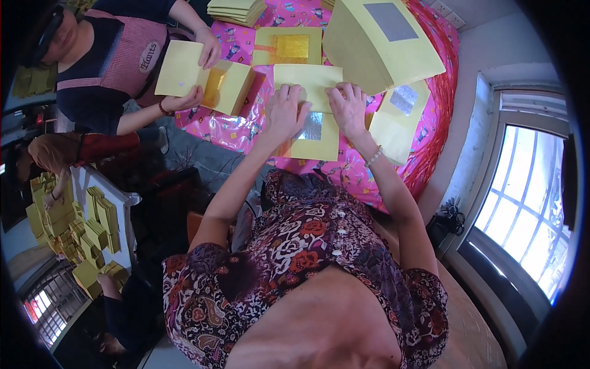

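My left hand (286,114) and my right hand (348,109) are side by side at the near edge of the pink table. Their fingers are bent and closed on a pale yellow sheet of joss paper (307,75), the left hand at its left side, the right at its right corner. Below it, between my wrists, lies more yellow joss paper with a silver foil patch (311,126). The fingertips are partly hidden, and I cannot tell how many sheets are pinched. A bracelet (373,156) circles my right wrist.
A tall yellow joss paper stack (384,46) stands at the back right. A silver-patched pile (399,126) lies beside my right hand, a gold-patched one (289,46) beyond. Red strands (437,92) line the table's right edge. At left, a co-worker (123,61) lifts a sheet (180,67).
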A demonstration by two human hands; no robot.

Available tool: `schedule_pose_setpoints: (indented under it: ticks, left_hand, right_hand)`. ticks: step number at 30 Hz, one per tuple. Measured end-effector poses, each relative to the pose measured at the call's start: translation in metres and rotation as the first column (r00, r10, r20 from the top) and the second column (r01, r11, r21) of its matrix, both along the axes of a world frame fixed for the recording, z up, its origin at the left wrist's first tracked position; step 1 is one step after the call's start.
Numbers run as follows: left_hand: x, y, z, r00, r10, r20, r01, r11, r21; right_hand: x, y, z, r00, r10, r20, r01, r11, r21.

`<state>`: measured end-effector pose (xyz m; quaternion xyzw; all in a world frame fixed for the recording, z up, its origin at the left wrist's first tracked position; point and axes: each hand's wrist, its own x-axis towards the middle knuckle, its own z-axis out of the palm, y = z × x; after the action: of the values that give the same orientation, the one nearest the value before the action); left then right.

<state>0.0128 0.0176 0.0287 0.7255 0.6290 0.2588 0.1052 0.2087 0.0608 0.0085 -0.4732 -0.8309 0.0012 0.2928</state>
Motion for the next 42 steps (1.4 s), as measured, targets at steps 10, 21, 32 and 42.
schedule_pose_setpoints:
  ticks: [10,21,32,42]
  left_hand:
    - [0.012,0.014,-0.018,1.0,0.026,0.004,-0.026,0.998,0.065]
    - [0.011,0.007,-0.027,0.999,0.038,0.009,-0.038,0.995,0.095]
    - [0.011,0.006,-0.039,0.998,0.042,0.047,-0.047,0.991,0.123]
    - [-0.002,0.002,-0.038,0.997,0.063,0.047,-0.067,0.993,0.096]
  right_hand:
    - [0.009,0.0,-0.01,0.995,0.001,-0.097,-0.011,0.995,-0.101]
    - [0.016,-0.011,-0.015,0.956,0.038,-0.289,-0.102,0.972,-0.21]
    - [0.026,-0.017,-0.032,0.84,0.014,-0.542,-0.259,0.888,-0.38]
    - [0.018,-0.013,-0.005,0.909,0.031,-0.415,-0.197,0.91,-0.364]
